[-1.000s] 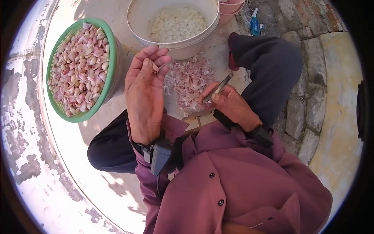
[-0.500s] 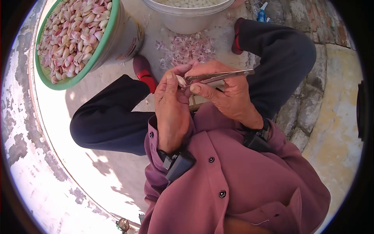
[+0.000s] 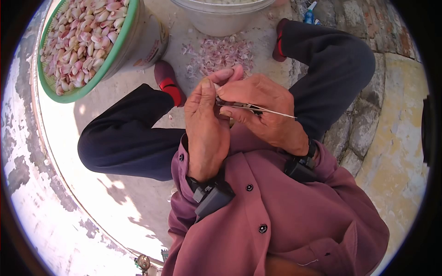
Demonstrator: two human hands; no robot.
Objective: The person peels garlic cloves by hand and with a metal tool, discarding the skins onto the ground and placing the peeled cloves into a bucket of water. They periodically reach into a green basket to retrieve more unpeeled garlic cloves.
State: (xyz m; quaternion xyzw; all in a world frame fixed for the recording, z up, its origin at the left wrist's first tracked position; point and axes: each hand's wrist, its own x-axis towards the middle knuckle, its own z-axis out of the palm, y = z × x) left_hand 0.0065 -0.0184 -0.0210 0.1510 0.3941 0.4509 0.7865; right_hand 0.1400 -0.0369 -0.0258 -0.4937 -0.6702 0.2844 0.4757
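My left hand (image 3: pixel 204 124) is closed, thumb and fingers pinching a garlic clove (image 3: pixel 217 86) of which only a pale bit shows. Pressed up against it from the right is my right hand (image 3: pixel 274 112), its thumb and fingers closed on metal tweezers (image 3: pixel 282 113). The tweezers are turned nearly edge-on, with their joined end sticking out to the right. Their tips meet the clove between both hands, where fingers hide the exact contact.
A green-rimmed basket (image 3: pixel 87 94) full of unpeeled cloves rests on a bucket (image 3: pixel 149 43) at upper left. A white tub (image 3: pixel 221 20) of peeled cloves stands ahead. Peeled skins (image 3: pixel 225 55) litter the ground before it. A blue bottle (image 3: pixel 309 16) lies upper right.
The tweezers have rotated to nearly edge-on, and their joined end has dropped lower. My right hand has turned over the clove, which is now more hidden. The view has shifted slightly.
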